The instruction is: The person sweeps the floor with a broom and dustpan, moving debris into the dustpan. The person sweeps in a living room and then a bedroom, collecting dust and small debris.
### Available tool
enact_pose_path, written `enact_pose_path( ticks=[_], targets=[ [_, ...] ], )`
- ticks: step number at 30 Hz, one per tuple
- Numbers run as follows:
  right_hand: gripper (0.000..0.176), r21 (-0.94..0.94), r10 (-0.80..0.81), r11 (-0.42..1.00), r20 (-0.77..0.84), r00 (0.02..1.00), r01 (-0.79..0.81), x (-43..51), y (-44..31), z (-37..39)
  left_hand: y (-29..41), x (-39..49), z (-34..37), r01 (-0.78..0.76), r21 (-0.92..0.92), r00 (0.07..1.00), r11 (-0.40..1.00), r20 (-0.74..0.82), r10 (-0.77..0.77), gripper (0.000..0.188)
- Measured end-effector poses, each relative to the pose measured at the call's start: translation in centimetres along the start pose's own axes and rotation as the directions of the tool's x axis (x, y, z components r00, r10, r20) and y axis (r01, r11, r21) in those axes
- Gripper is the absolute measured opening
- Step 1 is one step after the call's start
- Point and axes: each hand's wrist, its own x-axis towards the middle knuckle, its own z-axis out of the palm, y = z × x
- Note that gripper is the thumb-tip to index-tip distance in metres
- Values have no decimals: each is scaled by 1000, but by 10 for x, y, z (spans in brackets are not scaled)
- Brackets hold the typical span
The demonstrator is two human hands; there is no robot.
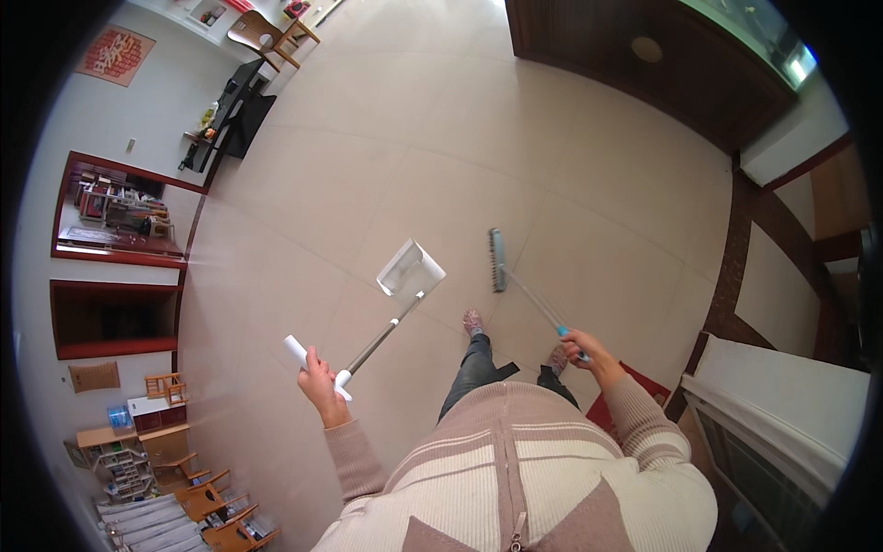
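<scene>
My left hand (321, 383) is closed around the white crossbar handle of a long-handled dustpan (426, 269). A metal pole joins that handle to the white pan, whose open side faces up and to the left. In my right hand (585, 353) is the blue grip of a long-handled brush (498, 261). The brush has a grey-blue head with dark bristles pointing left, to the right of the pan and apart from it. The brush head looks slightly blurred. Beige floor tiles (469, 186) lie beneath both tools.
A dark wooden cabinet (614, 76) stands at upper right under a glass tank (759, 34). Along the left wall are a black table (241, 117), a wooden chair (259, 34) and doorways with red frames (117, 345). Several wooden chairs (203, 493) are at lower left. A red mat (638, 390) lies near my right foot.
</scene>
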Motion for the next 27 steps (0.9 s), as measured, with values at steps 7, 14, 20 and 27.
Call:
enact_pose_path(
  ticks=[7,14,20,27],
  targets=[
    [26,95,290,943,234,928,-319,140,-35,172,0,72,19,22,2,994,1000,106,-22,27],
    [26,393,198,873,253,947,-288,136,-84,116,-25,118,13,58,39,998,998,10,-59,25],
    [26,254,109,964,-104,989,-79,66,-82,69,-44,150,25,108,48,994,993,5,-108,27],
    [15,-142,-112,985,-70,991,101,74,-72,163,-61,171,21,146,95,987,985,-80,-139,29]
  ],
)
